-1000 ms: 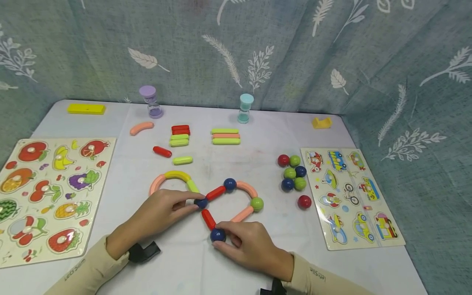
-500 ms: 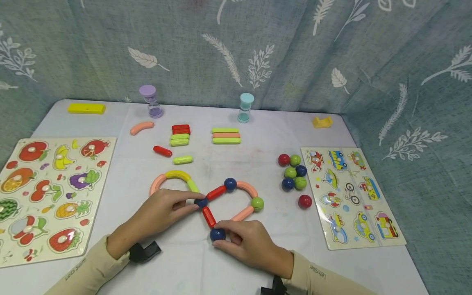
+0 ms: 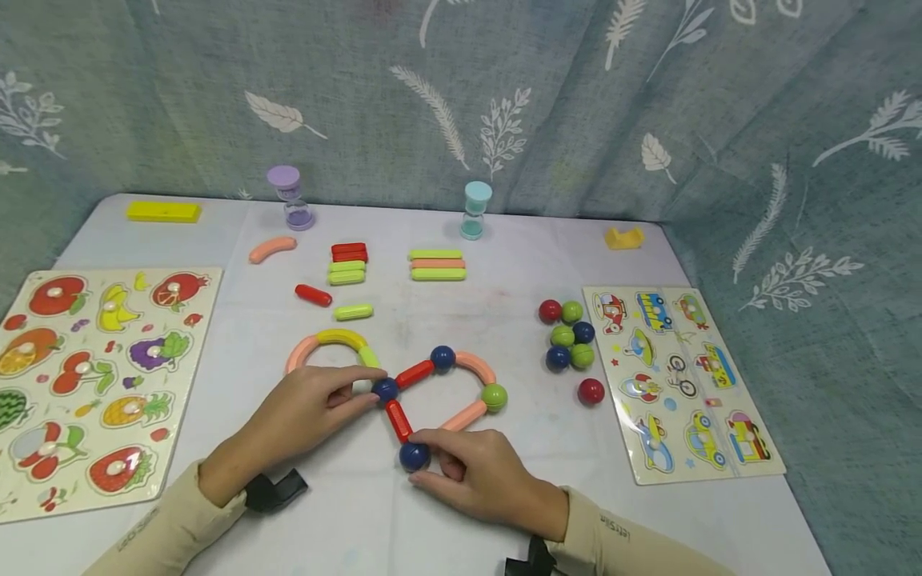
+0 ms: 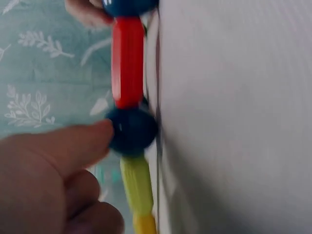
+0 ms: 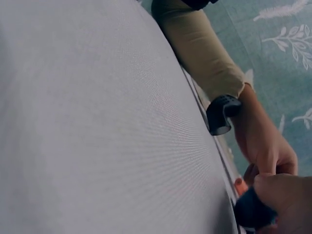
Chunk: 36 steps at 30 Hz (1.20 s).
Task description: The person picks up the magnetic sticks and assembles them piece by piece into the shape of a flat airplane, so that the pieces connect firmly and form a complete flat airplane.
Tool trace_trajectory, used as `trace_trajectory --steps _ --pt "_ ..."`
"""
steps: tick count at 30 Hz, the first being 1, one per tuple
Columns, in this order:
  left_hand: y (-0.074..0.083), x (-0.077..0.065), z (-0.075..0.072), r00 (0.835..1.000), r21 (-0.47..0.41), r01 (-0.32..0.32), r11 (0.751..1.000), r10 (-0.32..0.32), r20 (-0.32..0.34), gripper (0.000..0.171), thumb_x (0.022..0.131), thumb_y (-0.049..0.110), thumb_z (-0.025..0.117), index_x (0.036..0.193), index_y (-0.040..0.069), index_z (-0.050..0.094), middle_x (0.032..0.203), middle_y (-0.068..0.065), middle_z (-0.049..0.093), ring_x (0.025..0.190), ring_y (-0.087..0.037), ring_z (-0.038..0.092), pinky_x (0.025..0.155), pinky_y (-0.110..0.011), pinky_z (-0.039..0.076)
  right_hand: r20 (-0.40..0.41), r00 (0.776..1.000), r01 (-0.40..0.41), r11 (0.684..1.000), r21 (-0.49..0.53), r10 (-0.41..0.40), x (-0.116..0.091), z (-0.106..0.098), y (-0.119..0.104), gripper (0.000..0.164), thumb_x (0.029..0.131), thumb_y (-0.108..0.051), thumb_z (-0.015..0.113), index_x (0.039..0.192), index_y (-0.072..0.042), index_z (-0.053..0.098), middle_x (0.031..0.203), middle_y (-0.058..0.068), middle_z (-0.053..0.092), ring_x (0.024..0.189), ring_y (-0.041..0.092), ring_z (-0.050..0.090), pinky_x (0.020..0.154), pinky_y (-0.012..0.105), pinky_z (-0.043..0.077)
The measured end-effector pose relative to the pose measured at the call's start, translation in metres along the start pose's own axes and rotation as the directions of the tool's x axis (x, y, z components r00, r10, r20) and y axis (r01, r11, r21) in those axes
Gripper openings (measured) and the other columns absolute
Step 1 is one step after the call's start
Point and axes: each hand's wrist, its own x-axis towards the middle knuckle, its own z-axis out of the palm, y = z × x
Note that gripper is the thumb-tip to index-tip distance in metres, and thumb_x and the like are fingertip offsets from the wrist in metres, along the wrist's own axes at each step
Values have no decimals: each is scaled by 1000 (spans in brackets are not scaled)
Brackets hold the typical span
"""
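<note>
Head view shows a curved stick chain [image 3: 342, 336] just beyond the left hand [image 3: 302, 412], whose thumb and forefinger pinch a blue ball [image 3: 386, 390] at their tips. A red stick [image 3: 398, 422] runs from it to a second blue ball [image 3: 414, 457], pinched at the fingertips of the right hand [image 3: 483, 478]; beyond that hand, a green ball [image 3: 494, 398] rests on the desk [image 3: 346, 528].

On the white cloth-covered table [image 3: 511, 268], the glossy multicoloured rod-and-ball chain [image 3: 415, 374] lies between the cream rectangular fruit board [image 3: 58, 402] — left — and the cream rectangular vehicle board [image 3: 662, 370], right.
</note>
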Motion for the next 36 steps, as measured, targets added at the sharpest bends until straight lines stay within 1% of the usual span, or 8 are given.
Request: trace_trajectory --steps 4,8,11,13,17,24,30,36 --pt "-10 -7 -20 992 138 66 988 -49 -120 30 80 33 74 110 28 68 54 14 35 46 -3 32 45 -24 27 52 998 30 998 -58 -27 -2 -1 -1 37 89 -40 62 124 -29 57 60 -18 39 51 -10 33 45 11 24" --pt "-23 -24 -45 947 245 264 933 -203 -249 32 80 38 73 105 19 69 52 8 36 45 -11 32 42 -29 23 69 996 69 988 -140 -59 -4 -2 -5 35 90 -39 61 122 -27 59 64 -20 42 54 -11 33 47 8 27" --pt "-28 -36 -52 913 254 397 882 -349 -213 40 80 49 69 102 16 69 53 5 40 45 -15 33 41 -30 22 65 993 108 974 -197 -97 -7 -5 -11 34 89 -37 62 120 -23 61 69 -20 52 58 -12 39 52 6 32" --pt "-28 -37 -50 903 232 429 873 -404 -148 43 80 54 66 99 15 70 54 4 41 46 -15 34 42 -30 23 63 991 133 963 -233 -122 -8 -6 -16 34 88 -36 64 118 -20 62 73 -18 58 60 -12 45 57 5 36" --pt "-27 -30 -40 922 206 387 899 -381 -66 41 79 53 68 97 16 71 54 6 41 47 -13 35 43 -29 23 106 980 192 931 -312 -167 -8 -9 -28 33 88 -35 65 116 -18 62 76 -14 64 62 -10 51 59 5 38" --pt "-27 -1 -24 955 182 297 937 -296 -32 26 79 39 73 96 18 71 53 6 41 48 -13 36 46 -30 26 209 962 245 886 -393 -173 -11 -14 -42 33 87 -38 65 114 -20 61 75 -13 66 59 -5 56 58 6 39" --pt "-29 31 -8 963 104 270 957 -269 -23 27 79 36 74 98 18 71 52 4 41 48 -14 37 46 -30 26 131 981 182 893 -412 -140 -8 -19 -33 31 87 -38 65 112 -20 63 64 -14 56 52 -5 44 51 8 34" --pt "-34 54 0 963 19 268 963 -267 -34 30 79 34 75 102 17 71 52 1 40 46 -14 35 44 -29 24 46 993 116 907 -405 -107 -9 -26 -20 30 86 -38 67 111 -21 66 65 -14 56 55 -5 46 52 10 35"
